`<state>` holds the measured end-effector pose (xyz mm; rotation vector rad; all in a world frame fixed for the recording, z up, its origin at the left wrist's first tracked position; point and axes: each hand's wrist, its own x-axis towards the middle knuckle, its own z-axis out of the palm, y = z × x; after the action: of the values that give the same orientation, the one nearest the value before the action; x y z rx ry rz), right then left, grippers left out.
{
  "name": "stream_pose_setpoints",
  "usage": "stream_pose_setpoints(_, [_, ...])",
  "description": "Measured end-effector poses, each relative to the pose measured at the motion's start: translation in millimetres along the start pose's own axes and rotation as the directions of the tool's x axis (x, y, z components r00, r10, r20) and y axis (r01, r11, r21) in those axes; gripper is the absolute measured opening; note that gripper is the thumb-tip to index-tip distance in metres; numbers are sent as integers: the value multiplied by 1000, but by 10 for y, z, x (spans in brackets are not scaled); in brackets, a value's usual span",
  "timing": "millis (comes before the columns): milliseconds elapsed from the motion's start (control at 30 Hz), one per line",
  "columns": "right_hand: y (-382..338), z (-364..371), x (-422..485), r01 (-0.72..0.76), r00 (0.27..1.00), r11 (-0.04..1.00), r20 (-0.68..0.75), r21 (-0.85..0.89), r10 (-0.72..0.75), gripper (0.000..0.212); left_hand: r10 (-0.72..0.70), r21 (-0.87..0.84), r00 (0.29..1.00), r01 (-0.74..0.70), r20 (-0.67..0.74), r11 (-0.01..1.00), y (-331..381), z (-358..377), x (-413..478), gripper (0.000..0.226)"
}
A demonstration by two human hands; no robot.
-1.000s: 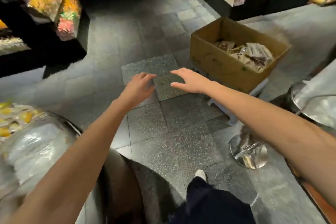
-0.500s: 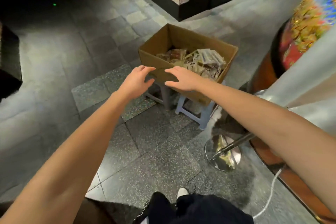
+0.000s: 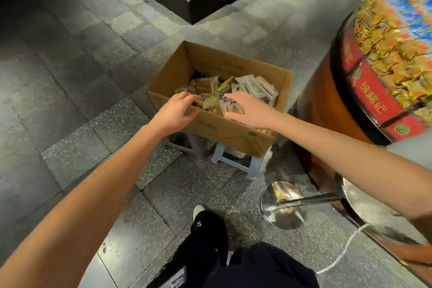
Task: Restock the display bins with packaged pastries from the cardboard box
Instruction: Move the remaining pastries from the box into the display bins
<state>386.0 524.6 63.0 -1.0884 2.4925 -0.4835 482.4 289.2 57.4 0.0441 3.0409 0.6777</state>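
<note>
- The cardboard box [image 3: 233, 133] is matt brown corrugated card with raw-cut edges.
- The packaged pastries [image 3: 252, 86] inside it are in glossy, crinkled plastic film.
- The stool [image 3: 233, 163] under the box is smooth pale plastic.
- The floor [image 3: 93, 77] around the box is speckled stone tile with a dull finish.
- The round base [image 3: 280, 206] nearer than the box, to its right, is mirror-polished metal.
- The display bin [image 3: 327, 105] right of the box has a glossy brown wall, and its packets [image 3: 392, 30] are shiny foil.
- The trousers [image 3: 210, 241] nearer than the box are dark matt cloth.

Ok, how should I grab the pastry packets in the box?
From above, through the open top of the cardboard box: the packaged pastries lie in a loose heap below the rim. Probably cup its flanks, left hand and right hand closing inward.
</note>
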Motion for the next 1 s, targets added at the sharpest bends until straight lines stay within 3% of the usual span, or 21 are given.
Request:
stream_pose_setpoints(367, [364,-75,887,-216,976,969,-2,124,218,63,68,-24,978,-65,197,998,-847,-121,1108,45])
stream_pose_setpoints(667, [926,141,1517,-288,957,946,91,147,277,60,70,-100,960,-44,273,994,-1351,177,1978,44])
stream_pose_setpoints(1000, [1555,227,2284,-370,923,919,166,138,346,57,101,-169,892,-29,440,985,-1756,769,2976,45])
